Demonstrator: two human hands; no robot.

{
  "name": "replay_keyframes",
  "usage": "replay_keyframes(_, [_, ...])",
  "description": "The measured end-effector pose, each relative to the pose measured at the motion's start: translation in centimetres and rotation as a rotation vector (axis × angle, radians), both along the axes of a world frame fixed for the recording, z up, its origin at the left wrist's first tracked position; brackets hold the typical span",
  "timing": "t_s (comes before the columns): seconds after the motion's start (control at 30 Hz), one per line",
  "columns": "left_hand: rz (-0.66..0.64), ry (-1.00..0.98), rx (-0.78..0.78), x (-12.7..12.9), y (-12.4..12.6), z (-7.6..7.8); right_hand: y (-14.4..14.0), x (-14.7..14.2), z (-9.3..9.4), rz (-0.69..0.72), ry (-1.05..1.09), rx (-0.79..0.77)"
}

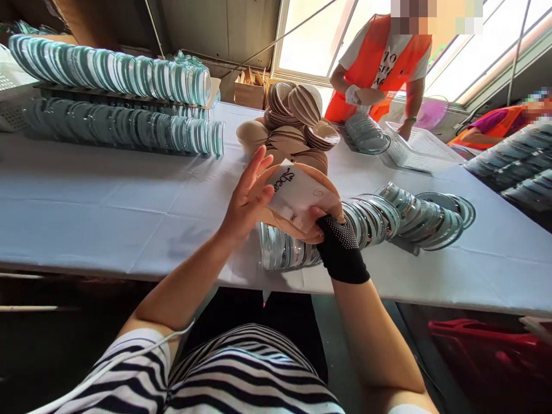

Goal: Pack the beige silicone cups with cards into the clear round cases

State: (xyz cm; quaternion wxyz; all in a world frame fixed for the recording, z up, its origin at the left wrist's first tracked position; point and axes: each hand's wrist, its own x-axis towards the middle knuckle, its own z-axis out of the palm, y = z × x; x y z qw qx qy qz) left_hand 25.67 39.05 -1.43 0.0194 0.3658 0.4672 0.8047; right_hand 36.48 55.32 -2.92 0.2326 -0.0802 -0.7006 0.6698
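Note:
My right hand, in a black fingerless glove with white dots, grips the lower right edge of a round tan disc. Its thumb presses down a white printed card that lies over the disc. My left hand is bare and open, fingers spread, at the disc's left edge; whether it touches is unclear. Beyond the disc rises a heap of similar tan discs. A row of clear round glass pieces leans on edge beneath the held disc and runs on to the right.
Two long rows of round glass pieces occupy the table's left side. Across it, a person in an orange vest handles a tan disc beside a white basket. More glass rows stand far right, near another person. A red crate sits below the front edge.

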Motion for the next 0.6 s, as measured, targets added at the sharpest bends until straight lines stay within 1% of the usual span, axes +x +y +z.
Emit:
replay_keyframes(0.07, [-0.090, 0.106, -0.036, -0.6, -0.2, 0.1, 0.1, 0.6, 0.7, 0.150, -0.051, -0.196])
replay_keyframes(0.1, [-0.155, 0.126, -0.051, -0.9, -0.2, 0.1, 0.2, 0.8, 0.9, 0.210, -0.075, -0.255])
replay_keyframes(0.17, [-0.275, 0.081, -0.075, -1.1, 0.1, 0.0, 0.6, 1.1, 1.3, 0.274, -0.111, -0.309])
replay_keyframes(0.2, [-0.307, 0.037, -0.079, -1.1, 0.4, -0.1, 0.8, 1.1, 1.4, 0.283, -0.125, -0.319])
replay_keyframes(0.37, [-0.307, -0.166, -0.096, -1.1, 1.7, -1.0, 1.1, 1.4, 1.7, 0.306, -0.219, -0.374])
replay_keyframes(0.43, [-0.340, -0.193, -0.128, -1.3, 1.9, -1.1, 1.0, 1.4, 1.8, 0.298, -0.256, -0.370])
replay_keyframes(0.5, [-0.361, -0.168, -0.159, -1.4, 1.9, -1.2, 1.1, 1.4, 1.7, 0.297, -0.270, -0.333])
replay_keyframes(0.57, [-0.348, -0.108, -0.168, -1.5, 1.5, -1.3, 1.7, 1.3, 1.6, 0.290, -0.251, -0.237])
replay_keyframes(0.6, [-0.327, -0.064, -0.168, -1.6, 1.2, -1.6, 2.2, 1.2, 1.5, 0.249, -0.227, -0.138])
